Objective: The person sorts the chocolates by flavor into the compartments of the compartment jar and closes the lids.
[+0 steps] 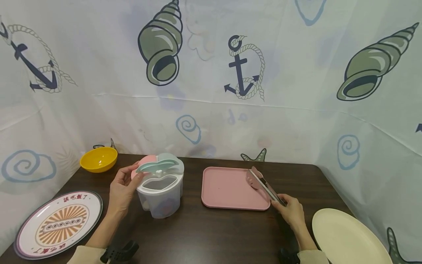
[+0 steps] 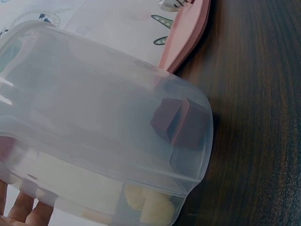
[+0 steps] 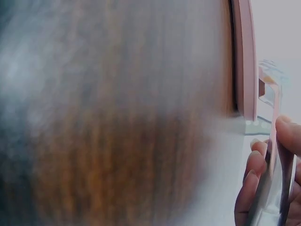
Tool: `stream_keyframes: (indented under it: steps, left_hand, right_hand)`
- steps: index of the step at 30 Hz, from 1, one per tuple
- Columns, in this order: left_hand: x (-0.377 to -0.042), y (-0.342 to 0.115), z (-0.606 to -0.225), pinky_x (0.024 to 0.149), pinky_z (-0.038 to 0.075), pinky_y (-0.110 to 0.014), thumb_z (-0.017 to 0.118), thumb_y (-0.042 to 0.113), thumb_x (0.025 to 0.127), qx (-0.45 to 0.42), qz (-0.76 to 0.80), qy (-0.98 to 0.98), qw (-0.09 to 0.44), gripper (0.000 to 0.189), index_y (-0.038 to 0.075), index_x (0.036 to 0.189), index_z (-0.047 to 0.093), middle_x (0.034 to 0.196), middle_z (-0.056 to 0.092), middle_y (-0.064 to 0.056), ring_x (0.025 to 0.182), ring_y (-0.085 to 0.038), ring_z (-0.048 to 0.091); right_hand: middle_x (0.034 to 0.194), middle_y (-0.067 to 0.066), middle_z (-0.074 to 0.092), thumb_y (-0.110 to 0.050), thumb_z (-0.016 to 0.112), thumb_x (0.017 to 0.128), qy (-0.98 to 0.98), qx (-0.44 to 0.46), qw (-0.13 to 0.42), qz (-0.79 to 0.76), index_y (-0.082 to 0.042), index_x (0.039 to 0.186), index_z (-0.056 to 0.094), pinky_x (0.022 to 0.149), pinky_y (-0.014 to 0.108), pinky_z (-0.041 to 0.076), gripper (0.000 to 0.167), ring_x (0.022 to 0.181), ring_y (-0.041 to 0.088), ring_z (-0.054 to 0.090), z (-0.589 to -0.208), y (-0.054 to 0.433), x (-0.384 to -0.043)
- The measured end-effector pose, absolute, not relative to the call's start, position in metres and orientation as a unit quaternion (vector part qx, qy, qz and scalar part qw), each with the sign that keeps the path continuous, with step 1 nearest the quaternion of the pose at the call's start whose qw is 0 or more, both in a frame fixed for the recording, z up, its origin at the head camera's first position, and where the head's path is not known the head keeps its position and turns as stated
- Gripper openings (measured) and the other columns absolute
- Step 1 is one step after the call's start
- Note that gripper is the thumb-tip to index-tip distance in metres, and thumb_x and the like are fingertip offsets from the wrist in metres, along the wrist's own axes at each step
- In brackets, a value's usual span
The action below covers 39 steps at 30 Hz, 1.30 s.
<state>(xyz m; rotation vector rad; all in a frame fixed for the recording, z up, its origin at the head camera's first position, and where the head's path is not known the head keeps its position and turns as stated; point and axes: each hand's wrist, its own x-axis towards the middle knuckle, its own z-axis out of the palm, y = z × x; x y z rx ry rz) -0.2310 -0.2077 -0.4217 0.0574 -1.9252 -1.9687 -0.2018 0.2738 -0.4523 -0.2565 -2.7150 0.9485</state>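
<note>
My left hand point(image 1: 123, 185) grips the lid edge of a clear divided storage container point(image 1: 160, 201) by its pink flap point(image 1: 147, 160). A mint flap point(image 1: 157, 166) stands raised beside an opening in the white lid. Through the wall in the left wrist view show dark purplish-brown chunks point(image 2: 181, 122) low in one compartment and pale yellow pieces point(image 2: 149, 205) in another. In my right hand point(image 1: 291, 211) is a pair of metal tongs point(image 1: 270, 190) with pink tips, which overlap the right part of a pink tray point(image 1: 224, 189) in the head view.
A yellow bowl point(image 1: 99, 159) stands at the back left. On the left lies a white plate point(image 1: 89, 231) with red lettering, and a cream plate point(image 1: 349, 234) is at the front right. A printed cloth point(image 1: 211, 73) hangs behind the dark wooden table point(image 1: 211, 238).
</note>
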Motion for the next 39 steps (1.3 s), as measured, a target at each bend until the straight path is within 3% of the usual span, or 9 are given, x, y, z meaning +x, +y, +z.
stream_keyframes:
  steps: [7,26,39]
  left_hand:
    - [-0.23,-0.207,-0.42,0.097,0.039,-0.011,0.066,0.02,0.088,0.027,-0.699,-0.69,0.186,0.036,0.009,0.121,0.053,0.121,0.056,0.015,0.112,0.002,0.049]
    - [-0.23,-0.207,-0.421,0.088,0.042,-0.006,0.066,0.021,0.088,0.015,-0.7,-0.687,0.194,0.037,0.008,0.12,0.053,0.123,0.057,0.013,0.11,0.003,0.051]
    - [-0.231,-0.208,-0.421,0.09,0.041,-0.007,0.066,0.021,0.088,0.021,-0.698,-0.69,0.189,0.037,0.009,0.121,0.053,0.127,0.056,0.01,0.11,0.003,0.05]
  right_hand:
    - [0.089,0.013,0.068,-0.02,0.071,0.084,-0.923,-0.076,0.133,0.352,-0.001,0.108,0.066,0.056,0.026,0.042,0.031,0.061,0.012,0.057,-0.447,0.268,-0.204]
    - [0.08,0.008,0.066,-0.018,0.07,0.084,-0.918,-0.062,0.138,0.366,0.0,0.108,0.065,0.051,0.023,0.043,0.03,0.056,0.008,0.056,-0.436,0.261,-0.207]
    - [0.082,0.013,0.065,-0.015,0.07,0.085,-0.885,0.012,0.146,0.441,0.003,0.113,0.063,0.053,0.02,0.048,0.034,0.063,0.01,0.059,-0.396,0.231,-0.204]
